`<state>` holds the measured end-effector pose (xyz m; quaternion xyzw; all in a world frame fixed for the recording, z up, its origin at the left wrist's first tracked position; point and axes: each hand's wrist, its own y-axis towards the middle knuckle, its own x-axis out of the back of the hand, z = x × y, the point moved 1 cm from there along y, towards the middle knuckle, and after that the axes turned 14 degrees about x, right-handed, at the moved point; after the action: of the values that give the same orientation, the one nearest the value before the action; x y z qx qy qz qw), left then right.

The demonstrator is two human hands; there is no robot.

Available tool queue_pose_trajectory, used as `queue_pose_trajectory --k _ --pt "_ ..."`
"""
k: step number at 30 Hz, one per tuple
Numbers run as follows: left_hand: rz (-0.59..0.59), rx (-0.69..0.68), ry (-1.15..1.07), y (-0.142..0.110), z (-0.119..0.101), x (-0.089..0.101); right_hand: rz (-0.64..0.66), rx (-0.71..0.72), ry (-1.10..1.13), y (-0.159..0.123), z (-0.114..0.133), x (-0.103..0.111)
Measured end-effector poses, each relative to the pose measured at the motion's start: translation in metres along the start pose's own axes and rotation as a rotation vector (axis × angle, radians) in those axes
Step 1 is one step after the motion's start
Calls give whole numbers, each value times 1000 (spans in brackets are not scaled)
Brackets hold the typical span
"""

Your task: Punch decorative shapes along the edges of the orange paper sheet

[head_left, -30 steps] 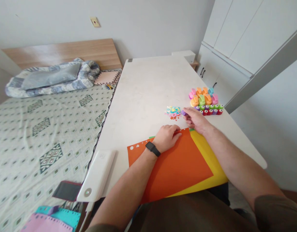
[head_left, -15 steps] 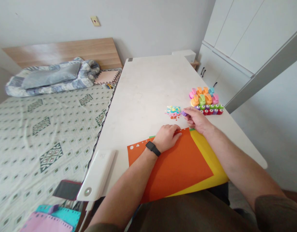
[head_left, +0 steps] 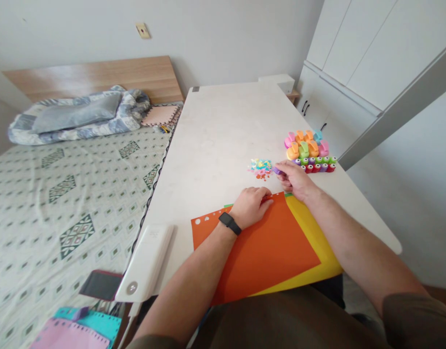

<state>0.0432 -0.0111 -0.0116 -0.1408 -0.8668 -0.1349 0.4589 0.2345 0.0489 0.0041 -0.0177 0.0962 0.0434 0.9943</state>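
Observation:
In my right hand (head_left: 295,180), a small purple paper punch (head_left: 277,170) is pinched between thumb and fingers, just beside a pile of punched paper bits (head_left: 262,166). My left hand (head_left: 250,206), with a black watch (head_left: 229,222) on the wrist, rests on an orange sheet of paper (head_left: 269,252). Its fingers are curled together at the sheet's upper edge, where a row of small punched shapes runs. A yellow sheet (head_left: 328,252) lies under the orange one, and a strip of green paper (head_left: 228,206) peeks out behind.
Several colourful craft punches (head_left: 312,150) stand in rows on the right of the white table (head_left: 223,126). A white power bank-like box (head_left: 146,261) with a cable lies at the left edge. Beyond that edge, a bed (head_left: 110,194) holds a dark phone-like object (head_left: 101,285) and punched pink paper (head_left: 70,334).

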Motion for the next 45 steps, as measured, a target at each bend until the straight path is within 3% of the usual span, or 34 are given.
queue_pose_trajectory --k 11,17,22,29,36,41,45 --pt "7 -3 13 0 0 0 10 11 46 2 -1 3" --pt "8 5 19 0 -1 1 -72 57 -12 4 3 10" --pt "8 0 13 -1 0 1 -159 117 -159 3 4 14" --pt "-3 -12 10 -1 0 0 -210 331 -505 5 -12 26" --pt "-1 -10 21 0 1 0 -76 347 -426 3 -11 15" --pt "-4 -12 24 0 1 -1 -203 426 -516 3 -5 18" --pt "-2 -11 24 -1 1 -1 -243 359 -573 5 -11 22"
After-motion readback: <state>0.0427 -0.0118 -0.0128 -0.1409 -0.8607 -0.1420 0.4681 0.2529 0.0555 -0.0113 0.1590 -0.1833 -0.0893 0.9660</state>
